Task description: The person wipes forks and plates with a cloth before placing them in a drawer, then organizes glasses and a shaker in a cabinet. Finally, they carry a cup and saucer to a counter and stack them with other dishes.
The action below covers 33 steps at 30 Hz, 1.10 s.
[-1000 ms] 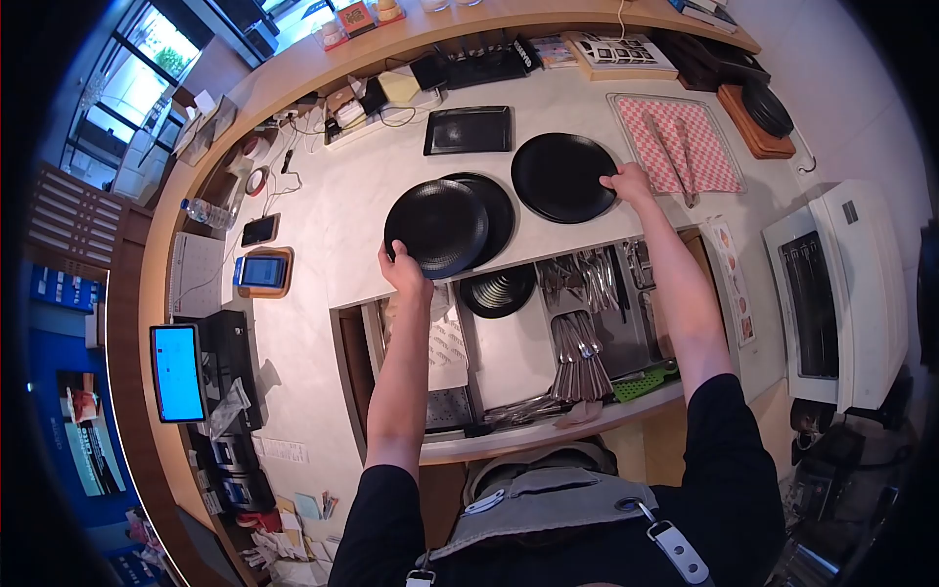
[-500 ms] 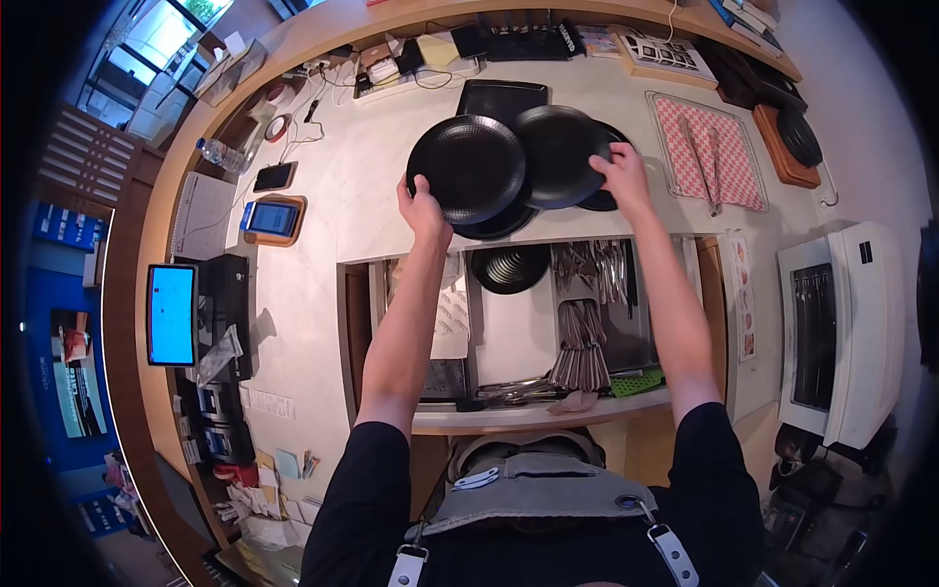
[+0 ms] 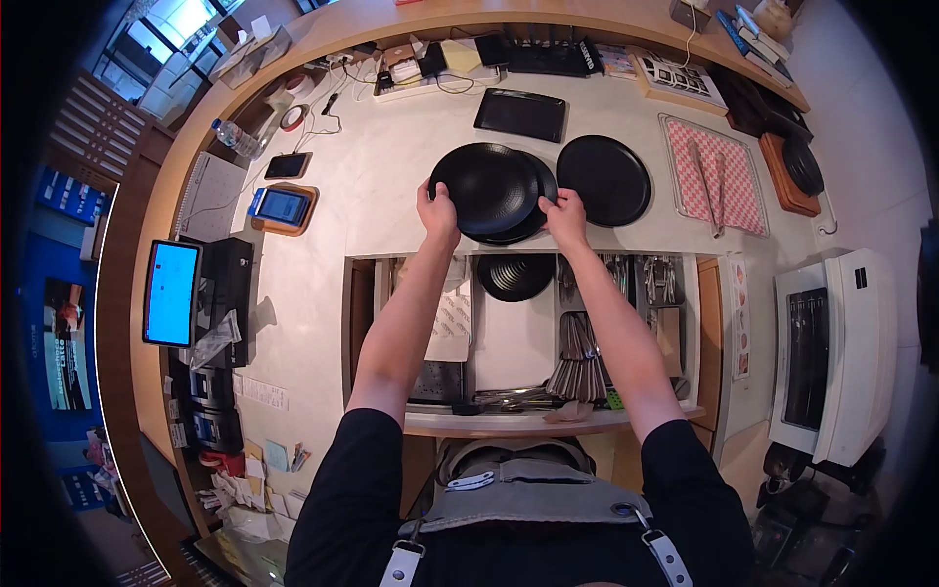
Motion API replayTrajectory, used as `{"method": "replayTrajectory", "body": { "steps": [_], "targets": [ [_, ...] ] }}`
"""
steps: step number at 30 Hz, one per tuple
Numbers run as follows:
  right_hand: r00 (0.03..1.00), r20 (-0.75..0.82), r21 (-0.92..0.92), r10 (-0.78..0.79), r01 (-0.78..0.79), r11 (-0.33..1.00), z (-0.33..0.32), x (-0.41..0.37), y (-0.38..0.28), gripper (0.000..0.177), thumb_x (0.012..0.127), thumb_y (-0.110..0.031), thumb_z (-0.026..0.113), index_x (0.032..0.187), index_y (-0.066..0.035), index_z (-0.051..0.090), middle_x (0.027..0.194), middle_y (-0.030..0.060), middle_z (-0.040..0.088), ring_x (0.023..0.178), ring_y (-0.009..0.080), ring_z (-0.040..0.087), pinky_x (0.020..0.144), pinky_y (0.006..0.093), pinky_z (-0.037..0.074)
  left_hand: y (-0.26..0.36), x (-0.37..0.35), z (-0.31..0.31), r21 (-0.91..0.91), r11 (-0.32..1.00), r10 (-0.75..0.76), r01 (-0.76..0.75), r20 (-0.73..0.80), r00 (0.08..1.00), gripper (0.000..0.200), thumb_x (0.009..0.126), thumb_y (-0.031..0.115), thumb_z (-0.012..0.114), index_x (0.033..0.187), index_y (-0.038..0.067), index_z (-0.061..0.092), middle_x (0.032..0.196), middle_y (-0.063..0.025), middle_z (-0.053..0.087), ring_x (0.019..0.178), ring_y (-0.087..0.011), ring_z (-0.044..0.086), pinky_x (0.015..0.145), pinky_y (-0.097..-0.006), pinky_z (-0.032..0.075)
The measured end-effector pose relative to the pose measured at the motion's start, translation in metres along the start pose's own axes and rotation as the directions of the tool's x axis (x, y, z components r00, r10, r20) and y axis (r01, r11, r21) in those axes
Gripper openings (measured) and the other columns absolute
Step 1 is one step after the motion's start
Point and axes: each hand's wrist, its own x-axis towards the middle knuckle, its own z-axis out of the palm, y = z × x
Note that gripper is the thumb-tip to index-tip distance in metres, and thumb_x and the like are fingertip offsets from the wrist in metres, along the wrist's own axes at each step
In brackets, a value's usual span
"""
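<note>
A round black plate (image 3: 484, 191) with a textured surface is gripped at its left rim by my left hand (image 3: 438, 212), thumb on top. Under it, overlapping to the right, lies a second black plate (image 3: 548, 176). My right hand (image 3: 564, 217) pinches the right rim of these overlapping plates. Another round black plate (image 3: 603, 181) lies flat on the counter just right of my right hand. Behind them a rectangular black tray (image 3: 521, 114) rests on the counter. How many plates are beneath the top one is hidden.
Below my forearms an open drawer (image 3: 516, 342) holds cutlery (image 3: 579, 357) and a black ridged dish (image 3: 514, 277). A tray lined with red checkered paper (image 3: 699, 161) bears tongs on the right. A phone (image 3: 289, 164), card terminal (image 3: 284, 205) and screen (image 3: 173, 292) stand left; a white oven (image 3: 831, 352) is far right.
My right hand has moved left with a plate, which now sits mostly under the plate in my left hand. The round plate at right and the rectangular tray are uncovered.
</note>
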Motion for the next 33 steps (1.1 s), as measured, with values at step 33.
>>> {"method": "replayTrajectory", "body": {
  "steps": [33],
  "targets": [
    [0.953,-0.194,-0.498,-0.232,0.108,0.861,0.015,-0.021,0.021,0.036,0.088,-0.02,0.068,0.121,-0.008,0.07,0.108,0.0137,0.066,0.108,0.0317,0.063,0.096,0.0431,0.048,-0.032,0.022,-0.004,0.668,0.655,0.364,-0.353,0.131,0.922,0.039,0.092,0.026,0.069,0.12,-0.001,0.067,0.104,-0.0276,0.069,0.1,-0.0433,0.067,0.089,-0.0483,0.051]
  ]
}}
